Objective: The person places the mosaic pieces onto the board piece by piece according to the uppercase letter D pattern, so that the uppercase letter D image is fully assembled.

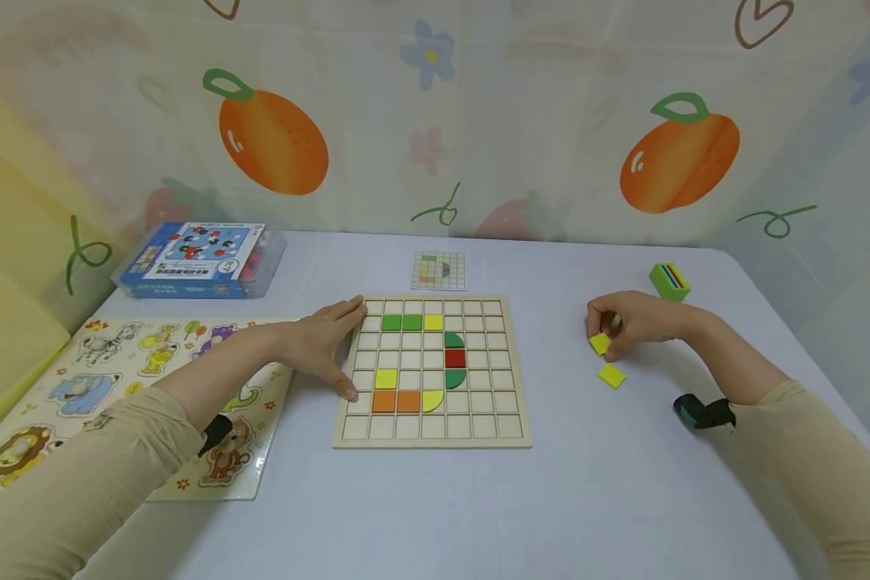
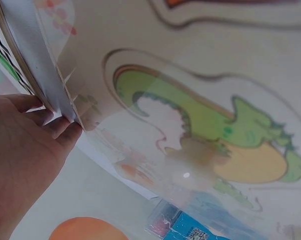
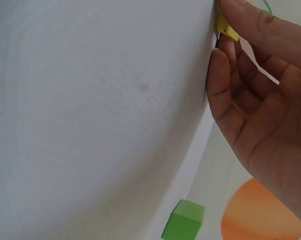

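Observation:
A wooden grid board point(image 1: 483, 425) lies mid-table with green, yellow, orange and red pieces in some of its cells. Along its left edge rests my left hand point(image 1: 319, 342), thumb and fingers spread; the left wrist view shows that hand point(image 2: 28, 155) with its fingertips by the board's side. On the right, my right hand point(image 1: 641, 316) pinches a yellow square tile point(image 1: 599, 344) between thumb and fingers, low over the white tabletop. Just in front of it lies another yellow square tile point(image 1: 612, 375). In the right wrist view the pinched tile point(image 3: 225, 27) is partly hidden by the thumb.
A small printed grid card point(image 1: 438, 271) lies behind the board. Beyond my right hand sits a green block point(image 1: 669, 281) with coloured stripes. An animal picture board point(image 1: 87, 395) lies under my left forearm, and a clear-sided blue box point(image 1: 199, 262) is at the back left.

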The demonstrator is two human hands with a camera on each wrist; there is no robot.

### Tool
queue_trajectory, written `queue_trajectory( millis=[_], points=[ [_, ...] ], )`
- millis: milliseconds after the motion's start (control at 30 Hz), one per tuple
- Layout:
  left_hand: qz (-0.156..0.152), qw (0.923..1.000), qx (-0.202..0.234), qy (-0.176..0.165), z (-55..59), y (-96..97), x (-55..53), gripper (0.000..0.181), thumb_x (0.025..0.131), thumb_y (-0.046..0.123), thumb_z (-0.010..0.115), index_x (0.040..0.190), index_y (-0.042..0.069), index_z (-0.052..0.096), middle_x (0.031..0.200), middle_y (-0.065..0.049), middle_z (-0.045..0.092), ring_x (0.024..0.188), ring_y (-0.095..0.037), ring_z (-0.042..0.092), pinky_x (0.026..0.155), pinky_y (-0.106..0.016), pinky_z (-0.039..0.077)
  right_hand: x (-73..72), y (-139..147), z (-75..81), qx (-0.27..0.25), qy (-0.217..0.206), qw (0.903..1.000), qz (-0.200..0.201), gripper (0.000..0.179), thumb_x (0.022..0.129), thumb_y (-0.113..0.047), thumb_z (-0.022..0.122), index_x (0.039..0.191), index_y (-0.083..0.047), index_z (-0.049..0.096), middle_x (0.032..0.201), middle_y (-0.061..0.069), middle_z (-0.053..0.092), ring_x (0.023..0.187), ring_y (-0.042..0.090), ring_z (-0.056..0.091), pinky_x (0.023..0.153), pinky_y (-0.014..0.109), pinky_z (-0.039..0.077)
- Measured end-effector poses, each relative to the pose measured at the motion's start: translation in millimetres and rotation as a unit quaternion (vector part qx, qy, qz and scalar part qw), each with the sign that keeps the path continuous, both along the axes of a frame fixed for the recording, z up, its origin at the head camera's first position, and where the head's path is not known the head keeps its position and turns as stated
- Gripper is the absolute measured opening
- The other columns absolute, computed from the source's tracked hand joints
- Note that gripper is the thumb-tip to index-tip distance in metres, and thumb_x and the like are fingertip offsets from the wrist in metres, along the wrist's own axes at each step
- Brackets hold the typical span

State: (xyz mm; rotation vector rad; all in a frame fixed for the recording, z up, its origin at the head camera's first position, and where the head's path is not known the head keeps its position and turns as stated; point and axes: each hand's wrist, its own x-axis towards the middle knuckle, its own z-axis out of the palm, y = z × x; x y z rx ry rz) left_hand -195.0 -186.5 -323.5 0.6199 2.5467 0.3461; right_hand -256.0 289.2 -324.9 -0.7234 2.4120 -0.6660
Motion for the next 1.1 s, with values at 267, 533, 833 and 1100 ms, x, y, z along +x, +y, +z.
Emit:
queue_trajectory(
  millis=[267,533,833,1100],
  points=[
    [-0.001,1.0000,0.000,0.003,1.0,0.3,0.9,0.134,0.068,0.059,0.083,0.157,-0.004,0.006,0.166,-0.024,-0.003,0.153,-0.048,0.002,0.122,-0.065,0.014,-5.8,-5.3,0.3,0.016,0.041,0.9989,-0.014,0.018,0.079,-0.012,0.081,0.085,-0.013,0.065,0.087,0.002,0.065,0.085,0.018,0.054,0.075,0.023,0.048],
    [-0.001,1.0000,-0.003,0.003,1.1,0.6,0.5,0.134,0.068,0.059,0.083,0.157,-0.003,0.006,0.167,-0.024,-0.003,0.153,-0.048,0.002,0.122,-0.065,0.015,-6.4,-31.0,4.1,-0.049,0.026,0.9983,-0.018,0.012,0.086,-0.009,0.073,0.097,-0.012,0.069,0.089,0.007,0.062,0.080,0.017,0.062,0.072,0.024,0.053],
    [-0.006,1.0000,-0.003,0.007,0.0,-0.2,-1.7,0.134,0.068,0.060,0.083,0.157,-0.003,0.005,0.167,-0.024,-0.004,0.153,-0.048,0.001,0.122,-0.065,0.014,2.9,-90.7,12.2,-0.105,0.038,0.9931,-0.037,0.012,0.086,-0.012,0.074,0.096,-0.008,0.069,0.085,0.009,0.062,0.070,0.019,0.065,0.069,0.032,0.058],
    [-0.005,1.0000,0.001,0.005,0.4,-0.1,-0.7,0.134,0.068,0.059,0.083,0.157,-0.005,0.006,0.166,-0.025,-0.003,0.153,-0.048,0.001,0.122,-0.065,0.014,11.2,-143.0,20.8,-0.129,0.046,0.9906,0.000,0.007,0.090,-0.011,0.071,0.097,-0.011,0.072,0.090,0.008,0.065,0.074,0.020,0.066,0.073,0.037,0.059]
  ],
)
